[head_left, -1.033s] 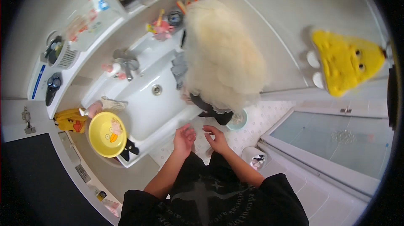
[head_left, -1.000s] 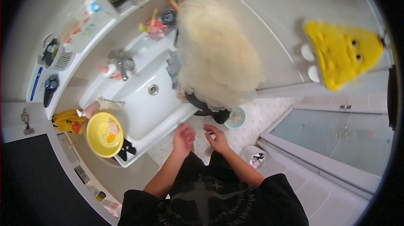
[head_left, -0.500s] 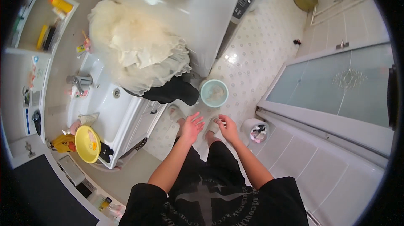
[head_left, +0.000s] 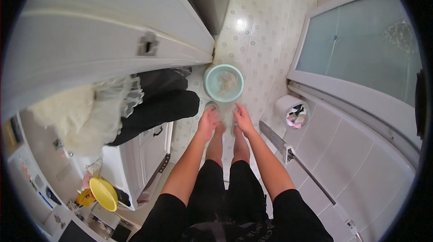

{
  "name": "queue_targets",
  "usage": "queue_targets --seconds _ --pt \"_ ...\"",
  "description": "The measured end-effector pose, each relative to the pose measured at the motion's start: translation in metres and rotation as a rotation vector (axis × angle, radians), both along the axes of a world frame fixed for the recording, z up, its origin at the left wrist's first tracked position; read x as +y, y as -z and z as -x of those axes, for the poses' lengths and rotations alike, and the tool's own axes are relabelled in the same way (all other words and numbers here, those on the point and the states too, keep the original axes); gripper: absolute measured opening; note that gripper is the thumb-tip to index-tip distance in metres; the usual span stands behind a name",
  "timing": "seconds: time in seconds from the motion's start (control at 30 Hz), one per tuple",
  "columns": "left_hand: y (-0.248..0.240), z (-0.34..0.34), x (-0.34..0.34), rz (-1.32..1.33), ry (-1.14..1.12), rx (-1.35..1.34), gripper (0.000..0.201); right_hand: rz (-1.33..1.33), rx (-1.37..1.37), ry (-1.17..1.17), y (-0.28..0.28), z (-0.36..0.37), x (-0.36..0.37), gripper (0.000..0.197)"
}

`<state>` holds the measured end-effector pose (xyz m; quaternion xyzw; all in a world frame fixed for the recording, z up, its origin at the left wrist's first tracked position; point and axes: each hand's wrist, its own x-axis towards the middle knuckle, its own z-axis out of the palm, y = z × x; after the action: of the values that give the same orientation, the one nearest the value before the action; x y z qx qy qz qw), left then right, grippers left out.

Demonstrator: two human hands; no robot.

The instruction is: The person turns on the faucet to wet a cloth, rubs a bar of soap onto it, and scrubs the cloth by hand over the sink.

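Holds nothing in the left hand (head_left: 209,119), loosely open with fingers parted, nor in the right hand (head_left: 242,118), likewise open but with fingers a little more bent. Leaves a gap between the two. Has a pale blue basin (head_left: 211,84) just ahead of both hands, on the patterned floor (head_left: 257,43), with a crumpled whitish cloth (head_left: 228,81) lying inside; seems to touch neither basin nor cloth. Has, to the left of the left hand, a bulk of black fabric (head_left: 162,106) and, farther out, a frilly cream garment (head_left: 70,115), with a yellow basin (head_left: 103,194) behind and left of the grip. Has, to the right of the right hand, a white bin (head_left: 282,106) with crumpled litter (head_left: 296,116) inside
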<state>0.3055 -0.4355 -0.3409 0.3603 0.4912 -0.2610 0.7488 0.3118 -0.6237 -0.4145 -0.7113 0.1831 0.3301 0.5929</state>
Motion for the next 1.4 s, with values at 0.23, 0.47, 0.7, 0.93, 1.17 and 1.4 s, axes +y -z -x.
queue_targets --seconds 0.23,0.47,0.7,0.93,1.17,1.4 --pt "0.092 -0.007 0.022 -0.002 0.125 0.036 0.063 0.031 0.231 0.143 0.071 -0.07 0.057 0.052" --pt "0.13 0.007 0.023 0.039 0.148 0.094 0.059 0.14 0.288 0.064 0.135 -0.091 0.073 0.056" --pt "0.145 0.005 0.018 0.052 0.149 0.092 0.058 0.112 0.312 0.122 0.154 -0.1 0.075 0.063" --pt "0.154 -0.021 0.019 0.008 0.164 0.045 0.06 -0.361 0.355 0.413 0.122 -0.089 0.065 0.054" --pt "0.125 -0.068 0.015 0.127 -0.118 0.118 0.079 -0.684 0.334 0.499 0.034 -0.055 0.056 0.048" --pt "0.132 -0.096 0.002 0.249 -0.338 0.11 0.073 -0.892 0.244 0.472 0.002 -0.023 0.048 0.042"
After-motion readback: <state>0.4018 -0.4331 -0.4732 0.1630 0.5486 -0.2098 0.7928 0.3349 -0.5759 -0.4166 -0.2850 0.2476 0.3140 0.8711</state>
